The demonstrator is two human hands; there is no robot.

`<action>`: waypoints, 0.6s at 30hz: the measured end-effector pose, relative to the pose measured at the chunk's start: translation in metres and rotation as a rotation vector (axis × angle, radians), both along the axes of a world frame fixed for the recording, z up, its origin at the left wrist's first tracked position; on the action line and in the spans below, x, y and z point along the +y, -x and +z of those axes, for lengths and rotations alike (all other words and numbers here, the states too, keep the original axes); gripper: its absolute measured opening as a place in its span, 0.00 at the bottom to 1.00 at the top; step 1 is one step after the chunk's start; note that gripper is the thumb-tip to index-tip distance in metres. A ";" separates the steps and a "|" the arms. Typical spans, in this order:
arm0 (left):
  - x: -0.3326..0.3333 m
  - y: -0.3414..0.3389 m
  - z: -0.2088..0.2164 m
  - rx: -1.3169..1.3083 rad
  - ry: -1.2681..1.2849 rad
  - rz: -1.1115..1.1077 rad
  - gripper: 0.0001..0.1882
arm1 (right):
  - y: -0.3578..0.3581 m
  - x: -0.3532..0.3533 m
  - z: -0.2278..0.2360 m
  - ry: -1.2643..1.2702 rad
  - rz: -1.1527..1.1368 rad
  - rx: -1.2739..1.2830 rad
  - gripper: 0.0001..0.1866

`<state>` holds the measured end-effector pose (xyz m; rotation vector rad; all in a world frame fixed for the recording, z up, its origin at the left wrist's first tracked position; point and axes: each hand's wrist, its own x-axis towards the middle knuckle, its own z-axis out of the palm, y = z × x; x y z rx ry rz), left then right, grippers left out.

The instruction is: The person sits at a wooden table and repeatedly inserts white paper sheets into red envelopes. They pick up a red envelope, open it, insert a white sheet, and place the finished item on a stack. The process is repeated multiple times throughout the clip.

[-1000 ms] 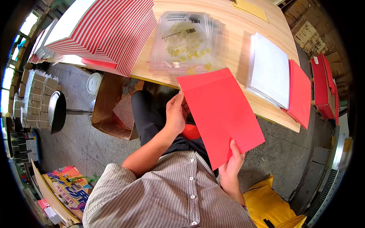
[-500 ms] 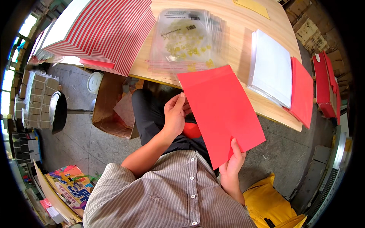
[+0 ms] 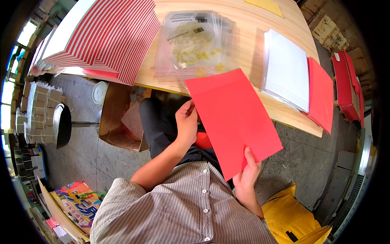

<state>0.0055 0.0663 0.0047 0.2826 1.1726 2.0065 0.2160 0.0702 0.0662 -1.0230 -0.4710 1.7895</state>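
A flat red card point(image 3: 235, 118) is held tilted above my lap, its far end close to the table's front edge. A thin transparent strip shows along its upper left edge; whether the card is in a clear sleeve I cannot tell. My right hand point(image 3: 248, 173) grips its lower edge, thumb on top and fingers underneath. At its left edge my left hand point(image 3: 187, 122) has its fingers bent and closed on the border, the fingertips partly hidden behind it. Beyond the card, a pile of clear plastic bags point(image 3: 193, 44) with yellow print lies on the table.
On the wooden table point(image 3: 248, 49), red-and-white striped stacks point(image 3: 109, 36) stand at left. White sheets point(image 3: 286, 73) and red cards point(image 3: 321, 95) lie at right. Below is an open cardboard box point(image 3: 115, 122). A yellow bag point(image 3: 290, 215) rests at lower right, and a round-seated stool point(image 3: 61, 126) stands left.
Both hands keep the same hold on the red card. The whole view has shifted slightly, and the card sits almost unchanged before me.
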 end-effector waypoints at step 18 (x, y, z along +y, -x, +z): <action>0.029 -0.026 -0.041 -0.379 -0.090 -0.161 0.13 | 0.007 -0.015 0.017 0.045 0.056 0.030 0.15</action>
